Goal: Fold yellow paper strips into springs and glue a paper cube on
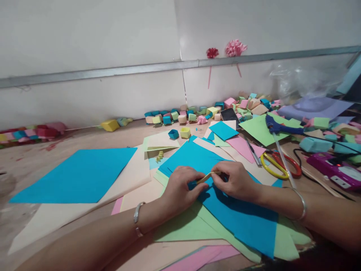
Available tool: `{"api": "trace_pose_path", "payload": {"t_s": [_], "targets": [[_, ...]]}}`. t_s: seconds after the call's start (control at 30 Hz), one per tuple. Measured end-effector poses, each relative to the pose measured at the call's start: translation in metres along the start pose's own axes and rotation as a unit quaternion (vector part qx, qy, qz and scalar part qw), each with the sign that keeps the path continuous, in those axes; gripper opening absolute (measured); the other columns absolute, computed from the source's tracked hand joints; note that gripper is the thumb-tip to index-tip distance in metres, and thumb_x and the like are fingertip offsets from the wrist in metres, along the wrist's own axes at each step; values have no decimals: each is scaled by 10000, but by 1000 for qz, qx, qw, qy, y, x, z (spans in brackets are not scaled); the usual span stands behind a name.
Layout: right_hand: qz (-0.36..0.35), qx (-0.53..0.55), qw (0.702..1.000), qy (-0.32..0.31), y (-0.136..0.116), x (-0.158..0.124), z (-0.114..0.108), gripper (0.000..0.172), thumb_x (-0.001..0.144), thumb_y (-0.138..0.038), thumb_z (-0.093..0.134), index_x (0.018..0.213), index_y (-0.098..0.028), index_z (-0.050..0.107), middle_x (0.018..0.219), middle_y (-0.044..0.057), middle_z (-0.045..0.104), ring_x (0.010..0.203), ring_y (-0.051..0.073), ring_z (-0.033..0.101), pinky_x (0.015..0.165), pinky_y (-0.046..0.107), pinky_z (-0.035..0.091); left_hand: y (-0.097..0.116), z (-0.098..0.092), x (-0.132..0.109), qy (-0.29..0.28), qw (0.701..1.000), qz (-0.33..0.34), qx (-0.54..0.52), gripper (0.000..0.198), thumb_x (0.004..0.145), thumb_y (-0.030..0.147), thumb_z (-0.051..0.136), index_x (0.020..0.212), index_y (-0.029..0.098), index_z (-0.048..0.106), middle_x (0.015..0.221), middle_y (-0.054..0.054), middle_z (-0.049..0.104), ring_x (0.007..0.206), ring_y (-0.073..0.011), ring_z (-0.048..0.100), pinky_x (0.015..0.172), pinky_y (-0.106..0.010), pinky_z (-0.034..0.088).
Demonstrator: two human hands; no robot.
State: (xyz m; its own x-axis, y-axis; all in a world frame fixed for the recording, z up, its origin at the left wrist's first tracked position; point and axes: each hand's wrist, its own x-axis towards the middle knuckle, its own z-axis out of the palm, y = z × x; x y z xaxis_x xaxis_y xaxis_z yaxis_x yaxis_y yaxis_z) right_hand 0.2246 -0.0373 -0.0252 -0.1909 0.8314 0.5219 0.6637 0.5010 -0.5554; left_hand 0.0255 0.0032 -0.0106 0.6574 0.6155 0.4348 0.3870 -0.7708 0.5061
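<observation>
A thin yellow paper strip [208, 176] stretches between my two hands, above a blue paper sheet [186, 156]. My left hand [182, 188] pinches its left end between thumb and fingers. The other end is pinched by my right hand [232, 180]. Just beyond my left hand lies a small yellow folded paper piece [160, 156]. Farther back stand a small blue paper box [173, 134] and a yellow paper box [185, 132], both with open tops. Green paper [194, 222] spreads beneath the blue sheet.
Scissors [273, 171] with yellow and red handles lie right of my hands, beside a blue glue gun [282, 127] and a pen [254, 151]. A magenta power strip [335, 169] sits at far right. Several paper cubes [167, 120] line the wall. Another blue sheet [76, 177] lies left.
</observation>
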Motion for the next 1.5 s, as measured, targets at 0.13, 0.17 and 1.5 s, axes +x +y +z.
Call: {"api": "trace_pose_path", "payload": {"t_s": [0.13,0.17,1.5], "targets": [[-2,-9,1000,-4,0,1,1,128,799,-158,548,681,-156,597,607,-11,575,545,89,474,536,218,328,1,-1,1,-4,1000,-22,-21,91,824,265,669,804,188,715,748,-29,722,724,-183,634,681,-310,423],[-1,-12,1000,-4,0,1,2,131,800,-159,545,679,-156,593,607,-11,574,547,90,475,539,220,327,1,-1,2,-4,999,-24,-26,88,822,260,669,802,188,715,743,-27,721,718,-181,632,678,-308,425],[-190,-124,973,39,-19,-8,-3,125,869,-95,504,865,-172,602,723,67,641,707,192,607,633,313,489,25,-7,5,-25,963,-153,-222,232,801,231,603,597,159,686,626,-29,619,674,-139,574,597,-228,453]]}}
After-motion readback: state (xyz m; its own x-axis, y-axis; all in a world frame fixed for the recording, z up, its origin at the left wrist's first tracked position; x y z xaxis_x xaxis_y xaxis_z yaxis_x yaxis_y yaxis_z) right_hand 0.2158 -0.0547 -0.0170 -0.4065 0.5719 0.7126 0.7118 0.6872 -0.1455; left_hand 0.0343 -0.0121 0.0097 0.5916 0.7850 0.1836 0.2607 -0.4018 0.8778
